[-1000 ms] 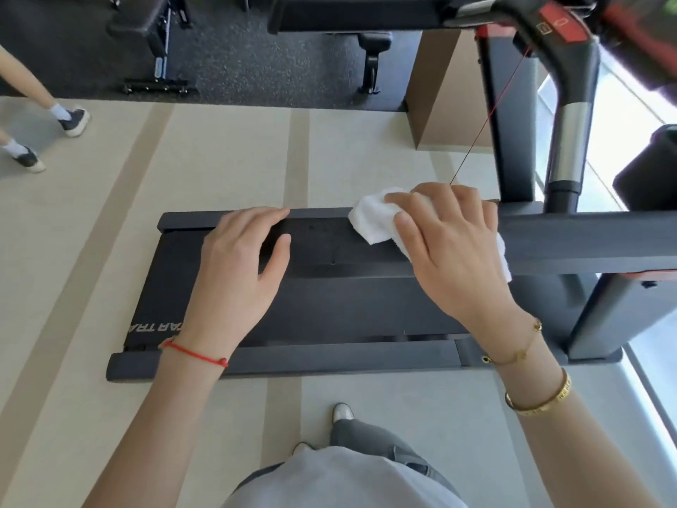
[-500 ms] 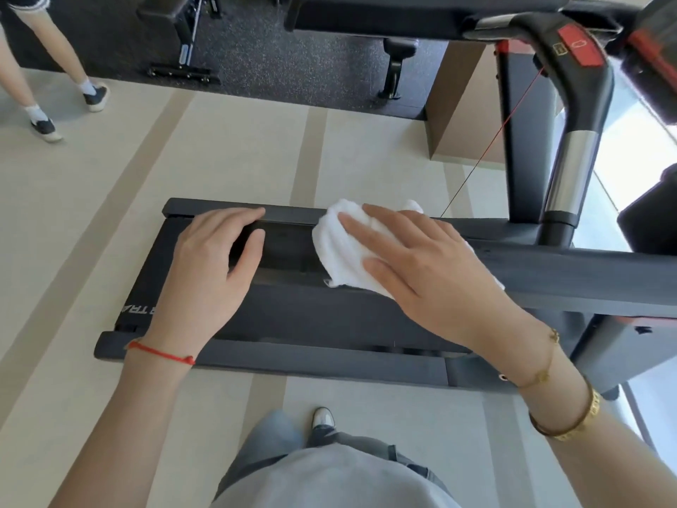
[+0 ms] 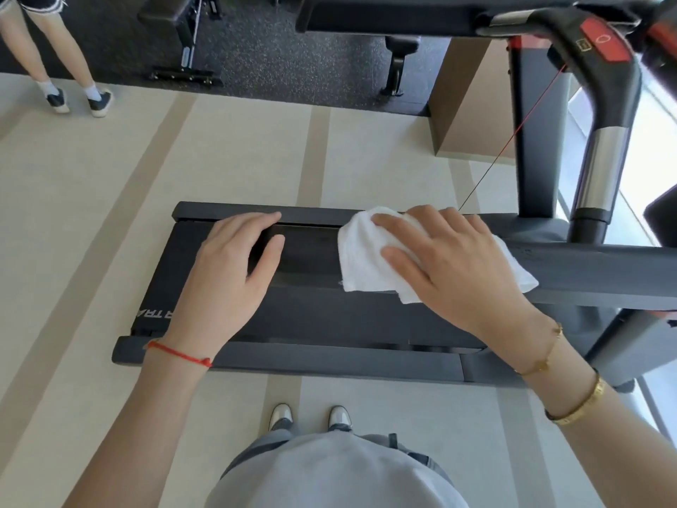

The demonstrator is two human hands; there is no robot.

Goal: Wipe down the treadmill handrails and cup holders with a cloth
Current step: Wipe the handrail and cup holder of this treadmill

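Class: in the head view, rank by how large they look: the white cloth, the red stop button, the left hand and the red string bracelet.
1-2. White cloth and left hand: look alike, so unranked; the right hand hides part of the cloth.
3. Red stop button.
4. Red string bracelet.

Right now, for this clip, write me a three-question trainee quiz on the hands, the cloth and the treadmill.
1. True or false: the right hand presses the white cloth onto the dark handrail.
2. What does the left hand hold? A) a cloth B) a bottle C) nothing
3. Fill in: the cord running from the console toward the right hand is ____.

Key: 1 true; 2 C, its fingers lie flat on the handrail; 3 red.
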